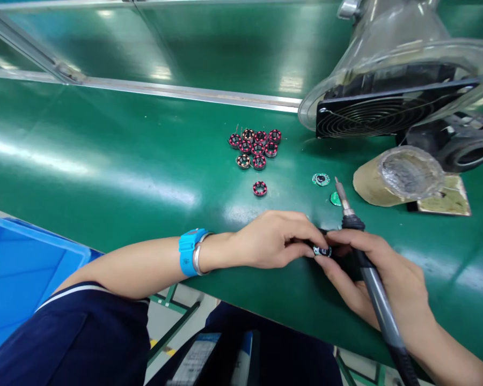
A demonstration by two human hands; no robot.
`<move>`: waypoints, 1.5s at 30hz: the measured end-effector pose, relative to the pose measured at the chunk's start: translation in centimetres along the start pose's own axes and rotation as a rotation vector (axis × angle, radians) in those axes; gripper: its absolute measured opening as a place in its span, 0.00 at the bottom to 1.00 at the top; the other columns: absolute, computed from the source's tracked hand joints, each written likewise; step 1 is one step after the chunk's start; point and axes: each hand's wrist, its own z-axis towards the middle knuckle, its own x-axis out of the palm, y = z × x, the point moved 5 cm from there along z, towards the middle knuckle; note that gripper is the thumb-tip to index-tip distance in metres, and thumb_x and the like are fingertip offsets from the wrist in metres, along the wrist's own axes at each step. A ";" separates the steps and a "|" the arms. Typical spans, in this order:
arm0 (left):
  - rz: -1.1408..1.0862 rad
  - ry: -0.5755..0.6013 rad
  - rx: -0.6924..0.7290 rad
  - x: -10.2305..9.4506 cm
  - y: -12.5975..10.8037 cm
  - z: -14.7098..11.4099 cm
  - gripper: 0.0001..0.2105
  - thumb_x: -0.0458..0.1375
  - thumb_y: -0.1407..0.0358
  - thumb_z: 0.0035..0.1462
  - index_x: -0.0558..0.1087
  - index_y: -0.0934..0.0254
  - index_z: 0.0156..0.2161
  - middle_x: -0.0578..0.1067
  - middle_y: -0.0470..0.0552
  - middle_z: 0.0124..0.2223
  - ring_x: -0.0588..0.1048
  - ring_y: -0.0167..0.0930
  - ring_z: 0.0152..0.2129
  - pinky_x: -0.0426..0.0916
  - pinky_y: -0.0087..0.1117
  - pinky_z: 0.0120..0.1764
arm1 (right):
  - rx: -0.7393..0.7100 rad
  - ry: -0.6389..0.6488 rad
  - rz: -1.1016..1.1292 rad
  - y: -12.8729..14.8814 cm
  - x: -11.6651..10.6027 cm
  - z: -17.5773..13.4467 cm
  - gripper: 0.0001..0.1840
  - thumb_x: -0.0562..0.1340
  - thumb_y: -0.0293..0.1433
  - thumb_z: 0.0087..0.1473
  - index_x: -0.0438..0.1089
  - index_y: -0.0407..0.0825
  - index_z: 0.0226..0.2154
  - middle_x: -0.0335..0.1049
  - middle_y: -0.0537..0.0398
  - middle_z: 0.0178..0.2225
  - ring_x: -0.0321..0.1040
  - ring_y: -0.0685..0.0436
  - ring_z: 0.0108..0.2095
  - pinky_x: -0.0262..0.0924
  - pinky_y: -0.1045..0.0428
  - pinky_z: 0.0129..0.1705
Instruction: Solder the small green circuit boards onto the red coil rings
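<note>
My left hand [279, 238] pinches a small round circuit board [322, 251] between thumb and fingertips, just above the green bench. From the other side, my right thumb and index finger meet the same board. A soldering iron [370, 273] rests across my right hand [390, 268], its metal tip pointing up and away from the board. Beyond the hands lie a round circuit board [321, 179] with a dark centre and a green disc [335, 199] near the iron's tip. What sits under the held board is mostly hidden by fingers.
Several red-and-black wound coil rings [258, 149] are clustered at mid-bench, with one single ring [260, 188] nearer me. A tan cylinder [376, 179] and a black fan grille [378, 112] inside a clear hood stand to the right. A blue bin [32, 252] is at left.
</note>
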 end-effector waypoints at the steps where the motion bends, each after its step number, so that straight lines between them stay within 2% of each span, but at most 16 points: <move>1: 0.071 0.006 0.054 0.0 -0.2 -0.1 0.06 0.59 0.72 0.60 0.77 0.64 0.41 0.79 0.50 0.40 0.78 0.25 0.36 0.73 0.23 0.41 | -0.003 0.011 0.001 -0.1 -0.1 0.0 0.19 0.66 0.33 0.55 0.66 0.52 0.49 0.73 0.58 0.37 0.72 0.52 0.30 0.67 0.57 0.34; 3: 0.202 0.020 0.120 0.3 -0.6 -0.1 0.05 0.59 0.69 0.61 0.78 0.63 0.40 0.79 0.51 0.42 0.78 0.27 0.39 0.73 0.23 0.42 | -0.025 0.038 0.016 -0.3 -0.2 0.0 0.19 0.66 0.33 0.55 0.66 0.52 0.50 0.73 0.58 0.38 0.72 0.52 0.31 0.68 0.58 0.36; 7: 0.404 0.047 0.130 1.0 -0.7 0.1 0.06 0.58 0.64 0.62 0.77 0.63 0.37 0.79 0.51 0.43 0.79 0.30 0.40 0.73 0.27 0.42 | -0.078 0.094 0.048 -0.7 -0.6 -0.3 0.24 0.66 0.33 0.54 0.64 0.50 0.53 0.74 0.53 0.44 0.75 0.49 0.38 0.70 0.57 0.39; 12: 0.283 0.067 0.149 1.0 -1.1 -0.1 0.07 0.59 0.64 0.61 0.76 0.63 0.33 0.80 0.49 0.39 0.79 0.26 0.35 0.73 0.24 0.38 | -0.154 0.086 0.023 -0.5 -0.6 -0.3 0.20 0.63 0.30 0.56 0.63 0.48 0.52 0.72 0.49 0.47 0.75 0.45 0.42 0.72 0.54 0.41; 14: 0.276 0.156 0.213 1.1 -1.6 -0.7 0.07 0.59 0.63 0.61 0.76 0.62 0.34 0.80 0.48 0.42 0.79 0.25 0.35 0.73 0.23 0.39 | -0.176 0.073 0.016 -0.4 -0.4 -0.3 0.18 0.61 0.30 0.58 0.64 0.48 0.51 0.73 0.48 0.46 0.75 0.45 0.41 0.72 0.54 0.39; 17: 0.419 0.309 0.271 1.6 -2.2 -1.8 0.06 0.58 0.63 0.62 0.76 0.60 0.36 0.80 0.47 0.45 0.78 0.25 0.35 0.71 0.26 0.35 | -0.198 0.059 0.020 -0.4 -0.3 -0.3 0.16 0.60 0.30 0.58 0.65 0.47 0.50 0.74 0.49 0.44 0.75 0.45 0.40 0.72 0.54 0.38; 20: 0.511 0.439 0.233 2.2 -2.4 -2.4 0.06 0.55 0.63 0.64 0.74 0.59 0.40 0.79 0.47 0.46 0.77 0.27 0.35 0.70 0.29 0.34 | -0.223 0.033 0.041 -0.3 -0.4 -0.4 0.17 0.60 0.30 0.57 0.66 0.46 0.50 0.74 0.48 0.44 0.76 0.44 0.41 0.72 0.53 0.37; 22: 0.490 0.477 0.191 1.8 -2.7 -2.3 0.08 0.55 0.61 0.62 0.73 0.59 0.43 0.79 0.47 0.47 0.77 0.29 0.37 0.70 0.29 0.37 | -0.235 0.011 0.052 -0.4 -0.6 -0.6 0.17 0.60 0.31 0.57 0.66 0.47 0.50 0.74 0.49 0.46 0.75 0.42 0.43 0.72 0.52 0.40; 25: 0.495 0.345 0.134 -1.0 -3.2 -1.3 0.14 0.55 0.65 0.56 0.70 0.61 0.48 0.78 0.49 0.47 0.75 0.31 0.41 0.70 0.30 0.42 | -0.169 -0.058 0.038 -0.9 -0.9 -1.1 0.17 0.61 0.31 0.57 0.68 0.51 0.50 0.74 0.54 0.48 0.75 0.43 0.44 0.71 0.51 0.47; 28: 0.707 0.134 0.094 -5.4 -2.8 0.0 0.20 0.53 0.74 0.49 0.69 0.63 0.49 0.75 0.53 0.51 0.71 0.35 0.48 0.64 0.37 0.52 | -0.036 -0.138 0.016 -1.6 -1.3 -1.4 0.17 0.62 0.30 0.57 0.69 0.57 0.49 0.74 0.60 0.48 0.75 0.43 0.43 0.70 0.49 0.47; 30: 0.837 0.113 0.051 -7.5 -1.7 0.5 0.24 0.52 0.77 0.46 0.69 0.64 0.51 0.72 0.54 0.55 0.66 0.39 0.54 0.59 0.42 0.54 | 0.002 -0.156 0.017 -1.6 -1.5 -1.4 0.17 0.62 0.30 0.57 0.69 0.59 0.49 0.74 0.60 0.48 0.75 0.42 0.43 0.70 0.48 0.46; 32: 0.898 0.150 -0.007 -8.7 -0.5 0.7 0.21 0.53 0.77 0.50 0.71 0.62 0.49 0.75 0.52 0.50 0.65 0.40 0.53 0.57 0.43 0.52 | -0.026 -0.164 0.007 -1.2 -1.6 -1.1 0.17 0.61 0.30 0.58 0.68 0.58 0.50 0.75 0.59 0.47 0.76 0.43 0.42 0.71 0.49 0.44; 35: 0.875 0.235 -0.022 -8.6 0.2 0.7 0.12 0.56 0.71 0.58 0.73 0.60 0.46 0.78 0.50 0.43 0.67 0.38 0.49 0.54 0.42 0.51 | -0.099 -0.166 -0.029 -0.5 -1.7 -0.6 0.15 0.61 0.30 0.58 0.68 0.54 0.49 0.76 0.56 0.45 0.76 0.45 0.40 0.71 0.52 0.42; 39: 0.812 0.283 -0.003 -6.7 -0.1 0.7 0.10 0.57 0.66 0.60 0.74 0.62 0.46 0.78 0.51 0.43 0.69 0.36 0.44 0.56 0.39 0.49 | -0.106 -0.188 -0.052 -0.5 -1.8 -0.4 0.14 0.60 0.30 0.59 0.68 0.53 0.48 0.76 0.56 0.44 0.76 0.45 0.39 0.72 0.53 0.39; 41: 0.744 0.263 0.017 -5.4 -0.4 1.0 0.09 0.57 0.66 0.60 0.73 0.64 0.45 0.77 0.52 0.42 0.70 0.35 0.41 0.59 0.37 0.47 | -0.096 -0.204 -0.041 -0.6 -1.7 -0.5 0.15 0.60 0.29 0.58 0.67 0.54 0.48 0.76 0.56 0.45 0.76 0.45 0.39 0.73 0.52 0.38; 45: 0.538 0.112 0.136 -2.8 -1.4 1.8 0.10 0.58 0.66 0.58 0.71 0.68 0.44 0.77 0.53 0.40 0.72 0.32 0.37 0.65 0.34 0.45 | -0.086 -0.208 -0.014 -0.8 -1.6 -0.5 0.18 0.59 0.26 0.56 0.66 0.54 0.49 0.76 0.55 0.45 0.76 0.44 0.39 0.73 0.51 0.37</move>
